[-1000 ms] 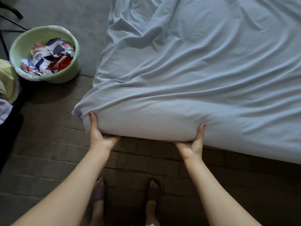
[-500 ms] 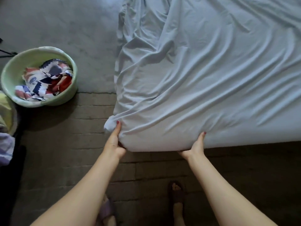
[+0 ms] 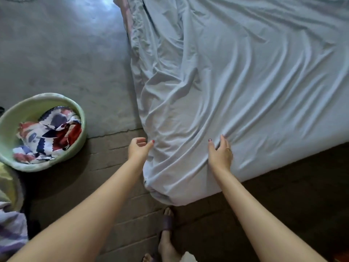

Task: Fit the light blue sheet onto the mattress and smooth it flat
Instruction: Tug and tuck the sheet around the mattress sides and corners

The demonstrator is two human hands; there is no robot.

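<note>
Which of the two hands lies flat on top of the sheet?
The right hand: it rests palm down on the light blue sheet, on top of the bed. The left hand is beside the bed's edge, only its thumb touching the sheet.

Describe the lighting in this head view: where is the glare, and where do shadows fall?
Head view: a bright glare patch on the grey concrete floor at top; dim shadow beside the pale green plastic basin; soft shading in the wrinkled light blue sheet's folds.

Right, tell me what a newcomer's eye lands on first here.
The light blue sheet, heavily creased, fills the upper right and wraps the mattress's near corner. The right hand lies on top of it near that corner, while the left hand touches the sheet's side edge. At left on the floor sits a pale green basin holding patterned cloth.
</note>
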